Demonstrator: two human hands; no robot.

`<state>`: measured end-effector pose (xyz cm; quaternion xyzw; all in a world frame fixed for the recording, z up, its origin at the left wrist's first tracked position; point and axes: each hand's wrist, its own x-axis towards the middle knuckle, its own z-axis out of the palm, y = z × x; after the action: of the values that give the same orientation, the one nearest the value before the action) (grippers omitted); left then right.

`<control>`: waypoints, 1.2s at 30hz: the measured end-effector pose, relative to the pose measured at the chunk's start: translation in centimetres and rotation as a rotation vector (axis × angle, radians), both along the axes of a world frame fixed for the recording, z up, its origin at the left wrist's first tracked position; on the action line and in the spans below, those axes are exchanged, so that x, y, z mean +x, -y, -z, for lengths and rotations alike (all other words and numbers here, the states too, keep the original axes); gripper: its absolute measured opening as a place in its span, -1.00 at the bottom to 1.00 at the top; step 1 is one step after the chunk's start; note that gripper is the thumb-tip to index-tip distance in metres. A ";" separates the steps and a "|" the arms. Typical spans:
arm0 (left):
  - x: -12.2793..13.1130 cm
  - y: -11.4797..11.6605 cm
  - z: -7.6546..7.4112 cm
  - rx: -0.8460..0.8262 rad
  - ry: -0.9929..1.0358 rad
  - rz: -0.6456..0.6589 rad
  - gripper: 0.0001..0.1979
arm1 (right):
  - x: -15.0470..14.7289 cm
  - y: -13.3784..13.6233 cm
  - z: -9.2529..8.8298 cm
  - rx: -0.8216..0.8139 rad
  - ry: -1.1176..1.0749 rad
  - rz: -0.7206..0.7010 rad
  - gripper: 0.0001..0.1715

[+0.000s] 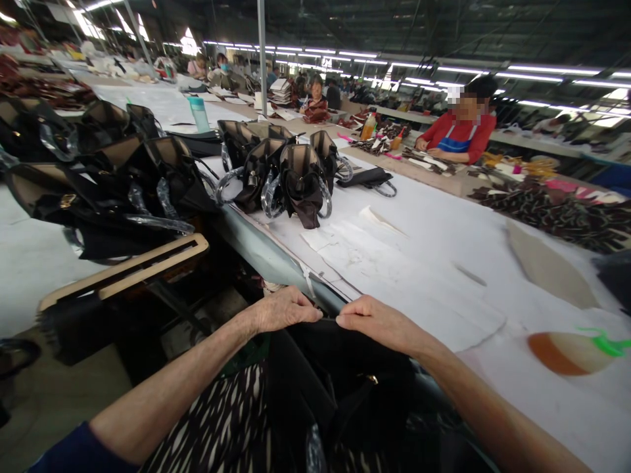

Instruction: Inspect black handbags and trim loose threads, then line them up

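A black handbag (pixel 340 387) rests on my lap at the table's near edge, partly hidden by my arms. My left hand (pixel 283 310) is closed, pinching the bag's top rim. My right hand (pixel 377 322) is closed on the same rim, right beside the left, fingertips almost meeting. A small gold fitting (pixel 372 379) shows on the bag below my right wrist.
The long white-covered table (pixel 419 263) runs ahead; several black bags (pixel 290 177) stand on it, more lie piled at left (pixel 108 177). A small bowl (pixel 566 351) sits at right, dark pieces (pixel 557 213) beyond. A person in red (pixel 461 135) works opposite; others sit farther back.
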<state>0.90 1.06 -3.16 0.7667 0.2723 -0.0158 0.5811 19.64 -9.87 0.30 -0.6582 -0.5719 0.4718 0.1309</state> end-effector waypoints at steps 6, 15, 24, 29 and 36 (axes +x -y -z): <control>0.0 -0.1 0.6 -0.017 0.004 -0.033 -0.53 | -0.7 0.3 0.0 0.129 0.147 -0.010 -0.61; 0.1 0.3 0.0 -0.029 0.040 -0.006 -0.53 | -3.5 -0.6 -1.6 0.220 0.305 -0.093 -0.64; -1.6 0.6 -2.7 0.093 0.020 -0.164 -0.53 | -3.6 0.4 -1.4 0.332 0.546 -0.017 -0.61; -2.0 2.9 -3.7 0.122 -0.131 -0.434 -0.63 | -4.2 0.8 -2.7 0.302 0.703 -0.008 -0.62; -1.9 3.3 -5.7 -0.049 -0.083 -0.447 -0.69 | -5.5 1.3 -5.5 0.327 0.797 -0.154 -0.62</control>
<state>-1.05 -2.26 2.53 0.6717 0.4586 0.0750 0.5769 14.19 -11.13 5.75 -0.7149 -0.6923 0.0925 -0.0330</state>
